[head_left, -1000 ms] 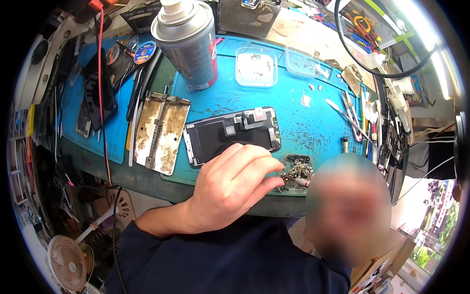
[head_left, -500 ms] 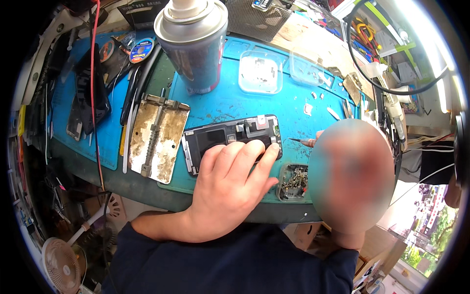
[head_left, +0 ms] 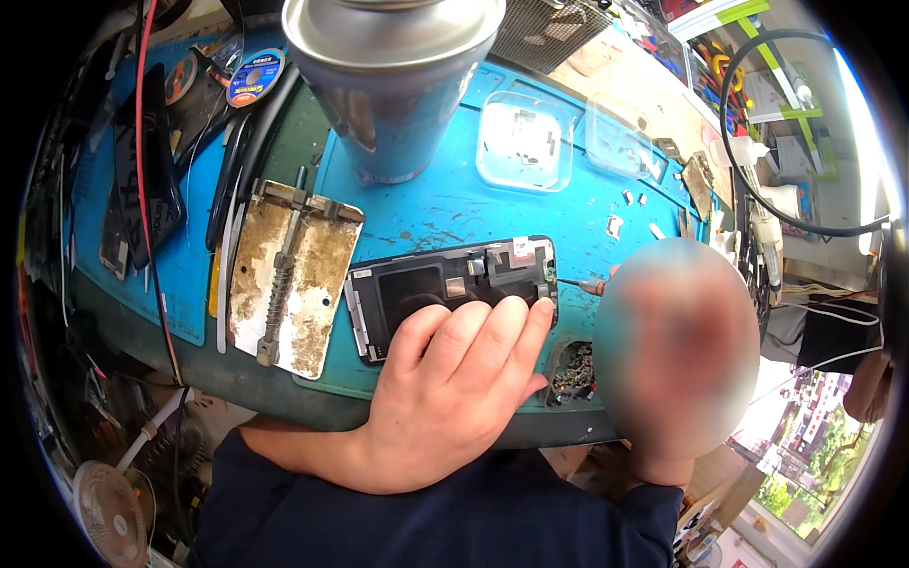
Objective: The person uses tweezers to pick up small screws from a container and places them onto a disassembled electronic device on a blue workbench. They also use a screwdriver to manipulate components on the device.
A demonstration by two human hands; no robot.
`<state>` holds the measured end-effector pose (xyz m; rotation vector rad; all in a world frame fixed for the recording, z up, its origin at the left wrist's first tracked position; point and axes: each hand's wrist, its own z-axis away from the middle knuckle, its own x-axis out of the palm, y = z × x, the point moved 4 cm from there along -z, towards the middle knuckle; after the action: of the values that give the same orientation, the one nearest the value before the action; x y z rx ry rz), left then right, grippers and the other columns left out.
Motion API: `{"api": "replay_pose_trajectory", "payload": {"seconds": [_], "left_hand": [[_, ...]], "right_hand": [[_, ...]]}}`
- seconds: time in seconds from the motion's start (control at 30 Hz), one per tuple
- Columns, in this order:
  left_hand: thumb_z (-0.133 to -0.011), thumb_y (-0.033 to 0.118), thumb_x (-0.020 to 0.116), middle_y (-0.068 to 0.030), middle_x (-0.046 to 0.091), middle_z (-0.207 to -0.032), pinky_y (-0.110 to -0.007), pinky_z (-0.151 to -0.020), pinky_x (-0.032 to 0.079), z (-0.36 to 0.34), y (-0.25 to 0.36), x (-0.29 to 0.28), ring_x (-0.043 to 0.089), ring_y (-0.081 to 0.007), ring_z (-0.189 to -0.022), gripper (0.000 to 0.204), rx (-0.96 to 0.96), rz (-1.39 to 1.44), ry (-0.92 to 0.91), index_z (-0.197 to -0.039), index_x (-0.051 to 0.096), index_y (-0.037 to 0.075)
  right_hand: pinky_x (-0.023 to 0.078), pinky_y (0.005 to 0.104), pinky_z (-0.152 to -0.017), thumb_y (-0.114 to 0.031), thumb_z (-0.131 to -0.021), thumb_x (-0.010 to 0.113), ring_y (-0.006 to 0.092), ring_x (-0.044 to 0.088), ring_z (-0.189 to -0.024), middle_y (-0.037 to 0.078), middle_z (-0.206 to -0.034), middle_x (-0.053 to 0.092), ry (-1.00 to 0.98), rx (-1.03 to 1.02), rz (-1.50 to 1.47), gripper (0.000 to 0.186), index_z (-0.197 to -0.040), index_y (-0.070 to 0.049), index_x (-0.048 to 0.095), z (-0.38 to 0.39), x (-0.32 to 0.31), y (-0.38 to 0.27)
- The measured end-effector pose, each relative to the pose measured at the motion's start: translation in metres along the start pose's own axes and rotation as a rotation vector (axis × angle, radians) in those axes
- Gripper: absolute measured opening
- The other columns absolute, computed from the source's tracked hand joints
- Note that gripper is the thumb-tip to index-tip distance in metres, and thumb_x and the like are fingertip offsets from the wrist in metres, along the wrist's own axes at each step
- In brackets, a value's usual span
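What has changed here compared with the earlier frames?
The left hand, whose thumb and fingertips were at the parts tray, has shifted left, fingers now over the phone screen assembly. The pointed tool at the right hand, which is blurred, has moved from the tray away from the person, to the assembly's right edge. The tray and spray can stayed put.

The left hand [head_left: 454, 388] lies over the lower part of a black phone part [head_left: 407, 284] on a blue mat [head_left: 426, 216], fingertips reaching its right end. The right hand [head_left: 677, 350], mostly blurred, holds a pointed tool [head_left: 594, 287], its tip near that end. A small tray [head_left: 552, 401] of screws sits between the hands. Beyond stand a spray can [head_left: 398, 114] and a clear box [head_left: 485, 170]; a stained metal clamp [head_left: 327, 241] lies left of the phone part.
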<state>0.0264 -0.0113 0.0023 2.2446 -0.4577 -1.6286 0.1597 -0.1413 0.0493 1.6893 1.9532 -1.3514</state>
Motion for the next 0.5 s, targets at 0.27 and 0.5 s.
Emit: {"api": "replay_pose_trajectory", "payload": {"seconds": [0.27,0.5], "left_hand": [[-0.078,0.032,0.083,-0.0049,0.057,-0.132,-0.044,-0.1,0.044,0.0003,0.0003,0.001,0.054,-0.0236,-0.116,0.065,-0.001,-0.013,0.008,-0.138,0.07,0.01],[-0.078,0.033,0.083,-0.0047,0.056,-0.132,-0.044,-0.1,0.043,-0.0002,0.0008,0.0005,0.053,-0.0234,-0.116,0.066,0.0,-0.016,-0.005,-0.138,0.07,0.01]], "right_hand": [[0.063,0.0378,-0.072,0.004,-0.099,0.07,0.0293,0.076,-0.081,0.026,-0.099,0.074,0.002,-0.006,0.002,0.054,-0.145,0.008,0.042,-0.0012,-0.0004,-0.0003],[0.063,0.0382,-0.073,0.006,-0.097,0.071,0.0297,0.076,-0.082,0.025,-0.099,0.074,0.002,-0.004,0.0,0.052,-0.143,0.009,0.046,-0.0004,0.001,-0.0003]]}}
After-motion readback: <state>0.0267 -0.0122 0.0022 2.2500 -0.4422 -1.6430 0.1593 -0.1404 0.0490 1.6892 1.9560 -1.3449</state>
